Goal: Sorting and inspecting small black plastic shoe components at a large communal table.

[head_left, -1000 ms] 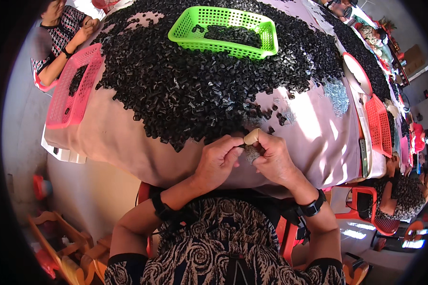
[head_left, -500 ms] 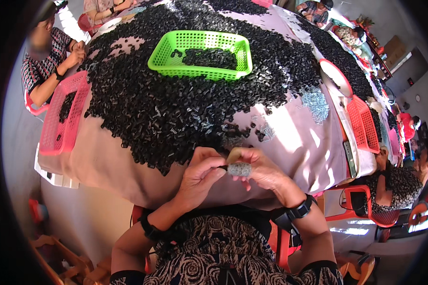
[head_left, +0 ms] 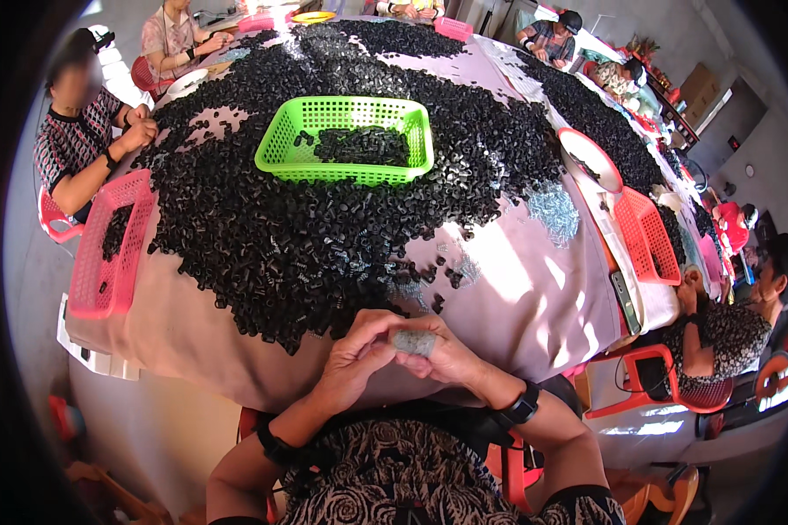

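Over the near edge of the table, my left hand (head_left: 356, 352) and my right hand (head_left: 446, 357) meet, both closed with fingertips pressed together. A speckled grey wrapping (head_left: 414, 342) appears to sit round my right thumb. Whatever is pinched between the hands is hidden by the fingers. Just beyond them spreads a large heap of small black plastic parts (head_left: 263, 254), with thin metal springs (head_left: 403, 284) scattered at its near right side. A green perforated basket (head_left: 346, 175) stands on the heap, holding longer black pieces (head_left: 363, 146).
Pink basket (head_left: 87, 271) at the left table edge; red basket (head_left: 646, 236), round tray (head_left: 600, 179) and phone-like dark device (head_left: 624, 302) at right. A pile of springs (head_left: 553, 214) lies right of the heap. Co-workers sit left (head_left: 74, 157), right (head_left: 727, 337) and at the far side.
The view has tilted up, so the table sits lower. My hands have closed closer together; the small black part seen earlier between my left fingers and right thumb is now hidden.
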`<state>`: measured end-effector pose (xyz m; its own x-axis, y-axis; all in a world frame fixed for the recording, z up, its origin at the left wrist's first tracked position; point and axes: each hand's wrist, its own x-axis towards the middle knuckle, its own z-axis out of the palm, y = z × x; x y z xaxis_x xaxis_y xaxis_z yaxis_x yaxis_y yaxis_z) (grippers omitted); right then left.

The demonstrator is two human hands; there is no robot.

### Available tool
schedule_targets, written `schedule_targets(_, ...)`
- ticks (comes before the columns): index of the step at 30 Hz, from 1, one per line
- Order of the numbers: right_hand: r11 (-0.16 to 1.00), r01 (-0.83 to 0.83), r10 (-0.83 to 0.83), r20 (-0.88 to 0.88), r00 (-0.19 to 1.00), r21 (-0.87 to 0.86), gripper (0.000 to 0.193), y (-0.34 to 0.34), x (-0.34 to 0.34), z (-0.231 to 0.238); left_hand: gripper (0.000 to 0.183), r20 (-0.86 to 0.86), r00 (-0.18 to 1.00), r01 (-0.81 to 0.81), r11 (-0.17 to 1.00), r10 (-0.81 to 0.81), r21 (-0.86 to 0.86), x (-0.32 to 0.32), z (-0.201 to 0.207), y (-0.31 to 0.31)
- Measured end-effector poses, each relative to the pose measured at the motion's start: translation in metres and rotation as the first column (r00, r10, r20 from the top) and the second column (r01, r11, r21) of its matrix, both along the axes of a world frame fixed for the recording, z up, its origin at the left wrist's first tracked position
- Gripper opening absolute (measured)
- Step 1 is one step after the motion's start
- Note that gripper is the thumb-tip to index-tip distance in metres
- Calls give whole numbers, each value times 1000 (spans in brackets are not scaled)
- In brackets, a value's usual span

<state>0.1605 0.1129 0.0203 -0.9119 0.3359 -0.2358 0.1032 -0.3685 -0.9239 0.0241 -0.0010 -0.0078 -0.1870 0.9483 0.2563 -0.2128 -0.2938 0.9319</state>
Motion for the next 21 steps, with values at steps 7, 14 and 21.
schedule_targets(7,963,7,8,58,998,-268,32,24,7,4,44,180,973,-137,989,144,-52,-1,9,-3)
schedule_targets(14,986,120,-147,266,953,116,58,109,-68,82,24,75,971,-216,970,225,-114,5,0,-6)
schedule_targets(21,842,200,-335,195,922,500,62,141,-70,101,20,64,980,-182,977,190,-108,5,3,-4)
